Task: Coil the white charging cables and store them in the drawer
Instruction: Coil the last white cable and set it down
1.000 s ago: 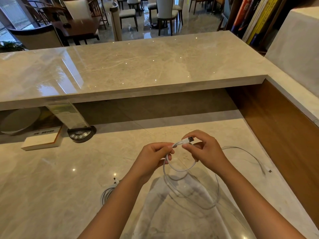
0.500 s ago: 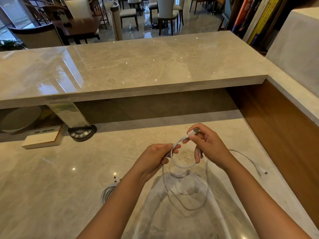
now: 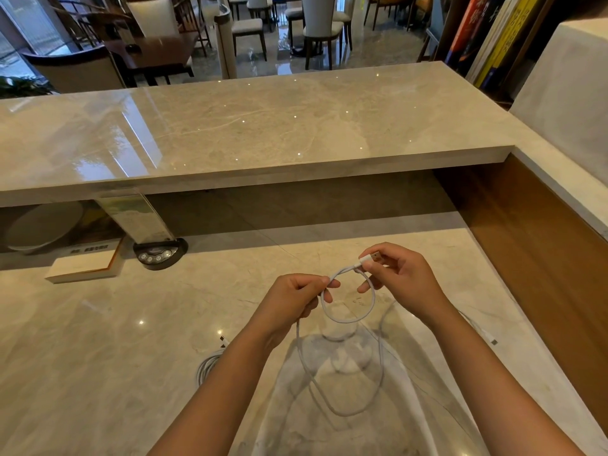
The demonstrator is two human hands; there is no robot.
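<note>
Both hands hold one white charging cable (image 3: 348, 319) above the marble desk. My right hand (image 3: 399, 278) pinches its USB plug end between thumb and forefinger. My left hand (image 3: 291, 299) grips the cable a short way along, so a small loop hangs between the hands. A longer loop of the same cable droops below, and its far end (image 3: 492, 340) trails on the desk to the right. A second white cable (image 3: 207, 366), coiled, lies on the desk left of my left forearm. No drawer is in view.
A raised marble counter (image 3: 263, 126) spans the back. Under it stand a white box (image 3: 82, 266), a black round button unit (image 3: 159, 255) with a clear sign holder, and a pale plate at far left. A wooden panel (image 3: 543, 258) walls the right side.
My right hand lifted the plug end up and right, then the hands drew apart slightly. The small loop between them has widened and the hanging loop has shifted below.
</note>
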